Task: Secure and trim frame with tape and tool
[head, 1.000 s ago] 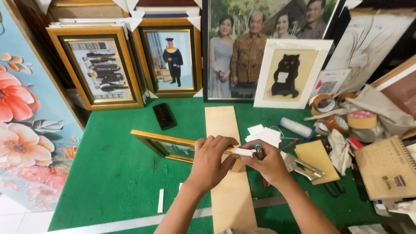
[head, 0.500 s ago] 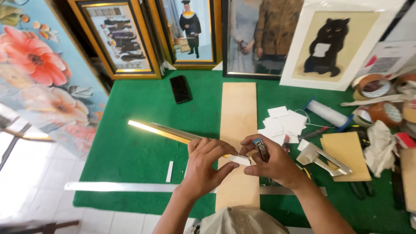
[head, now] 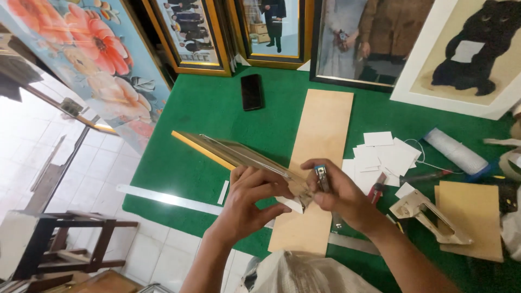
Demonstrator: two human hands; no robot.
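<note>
Item: gold-edged wooden picture frame (head: 239, 152), tilted above green felt tabletop (head: 217, 108). Left hand (head: 252, 198) pinches its near corner; right hand (head: 339, 192) grips that corner and a small metal tool (head: 322, 177). Step judged: corner fitting, requiring steady alignment.

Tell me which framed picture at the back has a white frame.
The black cat picture at far right; the other frames are gold or dark.
</note>
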